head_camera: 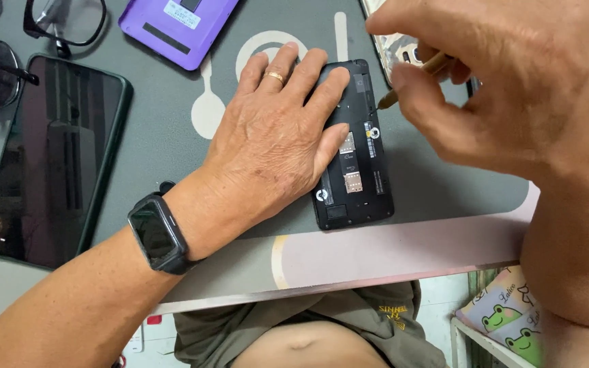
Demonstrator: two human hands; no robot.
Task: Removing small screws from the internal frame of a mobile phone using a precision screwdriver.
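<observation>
— Head view first: what sits open on the worktop [172, 146]?
— A black phone with its back cover off [357, 160], lying lengthwise at the centre of the frame on a grey mat with a pale spoon-and-plate print. Its inside acts as a shallow tray: two small metal card slots sit one above the other in the middle, with a white round sticker and a narrow dark label strip just right of them.

— Any packages or labels around it?
— A purple flat case [175, 24] at the top centre carries a white rectangular label and a black strip. At the lower right corner is a pale cloth with green frog figures [509, 327].

— And the hands?
— The left hand [274, 133], wearing a gold ring and a black wristwatch [158, 235], lies flat and spread over the left half of the opened phone, pressing it down. The right hand [499, 82], at the upper right, is pinched closed around a slim brown-handled tool [414, 78] whose tip touches the phone's upper right edge.

— Anything else?
— A large dark phone [52, 160] lies screen-up at the left, with spectacles [63, 20] above it
</observation>
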